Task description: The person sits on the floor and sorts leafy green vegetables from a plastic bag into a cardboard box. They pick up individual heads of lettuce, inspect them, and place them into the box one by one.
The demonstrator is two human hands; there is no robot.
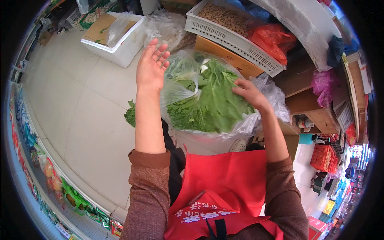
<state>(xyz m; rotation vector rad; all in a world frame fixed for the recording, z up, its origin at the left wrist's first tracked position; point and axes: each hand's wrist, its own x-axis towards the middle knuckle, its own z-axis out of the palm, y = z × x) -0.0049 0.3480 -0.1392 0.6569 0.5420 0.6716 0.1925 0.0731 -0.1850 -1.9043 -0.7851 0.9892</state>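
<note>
A large clear plastic bag (pixel 180 90) full of green leafy vegetables (pixel 214 96) lies in front of me, its mouth spread wide. My left hand (pixel 152 66) is raised at the bag's left side, palm turned up and fingers apart, holding nothing. At the right edge of the leaves is my right hand (pixel 249 91), its fingers bent over them and slightly blurred; whether they grip a leaf is unclear. Some loose green leaves (pixel 130 114) show on the floor left of my left forearm.
A white foam box (pixel 120 55) with cardboard stands at the upper left. Beyond the bag, a white plastic crate (pixel 228 39) of peanuts and a red plastic bag (pixel 271 40) rests on a cardboard box (pixel 228 57). Wooden shelving (pixel 318 115) is at the right, packaged goods (pixel 51 174) at the lower left.
</note>
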